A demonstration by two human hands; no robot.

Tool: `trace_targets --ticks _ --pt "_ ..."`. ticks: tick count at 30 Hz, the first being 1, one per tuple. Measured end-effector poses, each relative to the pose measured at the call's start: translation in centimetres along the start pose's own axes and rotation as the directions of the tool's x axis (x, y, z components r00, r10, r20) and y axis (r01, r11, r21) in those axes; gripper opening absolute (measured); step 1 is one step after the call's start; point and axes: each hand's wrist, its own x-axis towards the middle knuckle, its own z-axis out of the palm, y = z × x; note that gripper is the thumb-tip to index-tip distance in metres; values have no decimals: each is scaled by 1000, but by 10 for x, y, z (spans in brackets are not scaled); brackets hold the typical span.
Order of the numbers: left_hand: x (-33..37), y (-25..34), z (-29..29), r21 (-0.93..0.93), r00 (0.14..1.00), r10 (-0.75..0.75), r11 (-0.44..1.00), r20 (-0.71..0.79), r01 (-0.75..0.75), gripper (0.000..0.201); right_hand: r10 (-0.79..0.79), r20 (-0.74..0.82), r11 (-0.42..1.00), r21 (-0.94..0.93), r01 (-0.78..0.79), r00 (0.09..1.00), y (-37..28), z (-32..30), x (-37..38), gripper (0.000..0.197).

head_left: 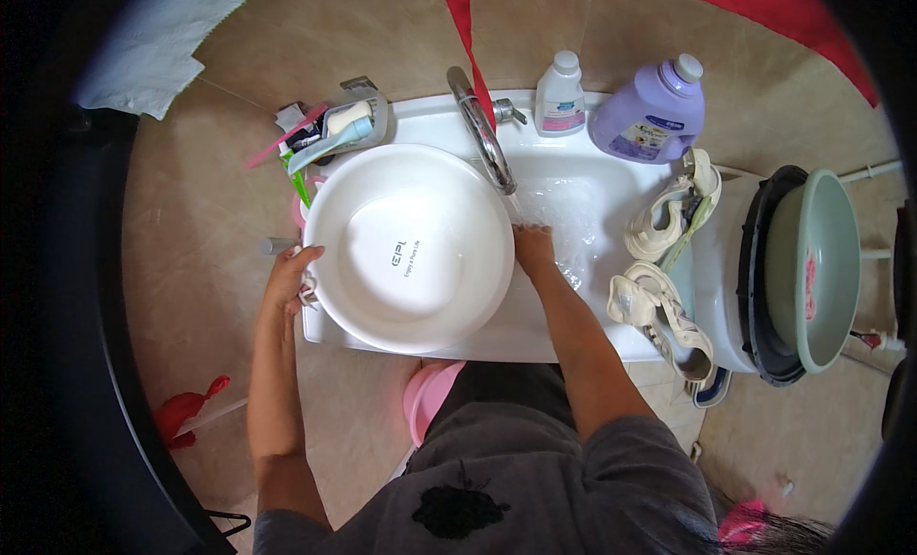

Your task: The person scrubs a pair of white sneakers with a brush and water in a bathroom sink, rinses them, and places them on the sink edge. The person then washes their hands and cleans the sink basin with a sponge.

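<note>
The person stands over a white sink (611, 340), both forearms reaching up from the six o'clock edge. A large round white basin (411, 249) sits over the left half of the sink, open side up, its bowl facing the camera. Being round, it has no real long axis; it lies roughly level, perhaps tipped a little toward the tap, and the dark print on its bottom runs from about seven o'clock to one o'clock.

The left hand (291, 278) is clamped on the basin's rim at nine o'clock, fingers curled over the edge. The right hand (535, 249) rests at the basin's three o'clock rim, just under the spout; whether its fingers grip the rim or only press against it, I cannot tell. The two hands are well apart, one on each side of the basin.

The chrome tap (482, 130) reaches from twelve o'clock down to the basin's upper right edge, and water lies in the sink bowl beside the right hand.

On the sink's back ledge stand a small white bottle (560, 96) and a purple bottle (654, 111). At eleven o'clock from the basin sits a holder with toothbrushes (334, 125). A pair of pale sandals (664, 268) lies on the sink's right edge. Further right, a green basin (812, 268) is nested in a dark tub.
</note>
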Motion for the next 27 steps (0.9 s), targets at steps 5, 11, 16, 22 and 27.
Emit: trace_targets --ticks 5,11,16,22,27 --pt "19 15 37 183 993 115 976 15 -116 49 483 171 273 903 -333 859 29 -46 -7 16" --pt "37 45 84 280 974 136 942 183 -185 55 43 -712 818 428 384 701 -26 -133 -30 15" --pt "48 71 122 369 948 53 913 313 -172 46 -502 -784 613 -26 789 364 -57 -137 13 17" --pt "55 87 149 427 891 37 868 453 -253 54 -234 -680 711 368 599 695 -39 -87 58 18" --pt "61 72 154 396 876 66 874 478 -282 48 -231 -117 915 -365 174 966 5 -24 -24 27"
